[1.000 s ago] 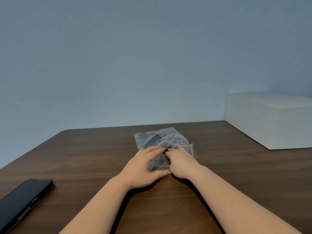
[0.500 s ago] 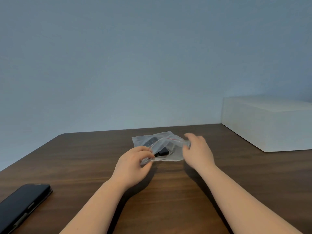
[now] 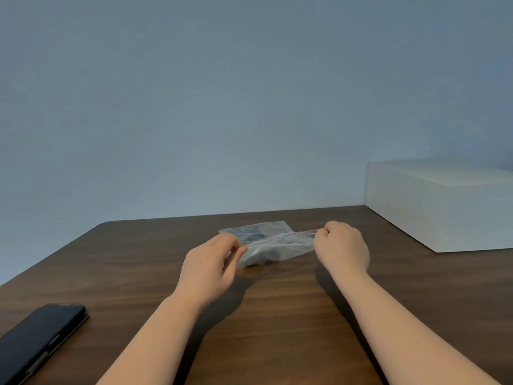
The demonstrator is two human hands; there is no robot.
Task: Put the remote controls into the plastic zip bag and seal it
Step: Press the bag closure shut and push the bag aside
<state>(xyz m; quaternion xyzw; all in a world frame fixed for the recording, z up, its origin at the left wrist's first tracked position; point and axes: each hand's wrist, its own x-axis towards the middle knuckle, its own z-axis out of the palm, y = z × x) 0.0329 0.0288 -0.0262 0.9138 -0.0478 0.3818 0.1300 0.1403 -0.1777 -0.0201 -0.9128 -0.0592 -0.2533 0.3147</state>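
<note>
- The dark wood counter fills the lower half of the view, running back to a plain blue-grey wall.
- A big white box sits on it out at 2 o'clock, well apart from the action.
- A black phone lies flat down at 8 o'clock, near the edge, not part of this job.
- Left hand is at centre, just toward 9 o'clock of the bag, its fingers pinched tight on the bag's left corner at the zip line.
- Right hand sits at 3 o'clock of the bag, closed in a loose fist and pinching the right end of the same strip.
- The plastic zip bag is stretched taut between the two hands, mouth edge lifted toward the camera, belly resting on the counter at 12 o'clock from the wrists; its thin red zip line is pulled straight.
- Dark shapes inside, the remote controls, look already loaded; how many, too blurred to say.
- Handling call: thin, soft, slippery film with light but lumpy contents. The corners beside the zip are the hold; pinch along the strip end to end to seal it.
- Whether the zip is closed yet, can't tell from here.
</note>
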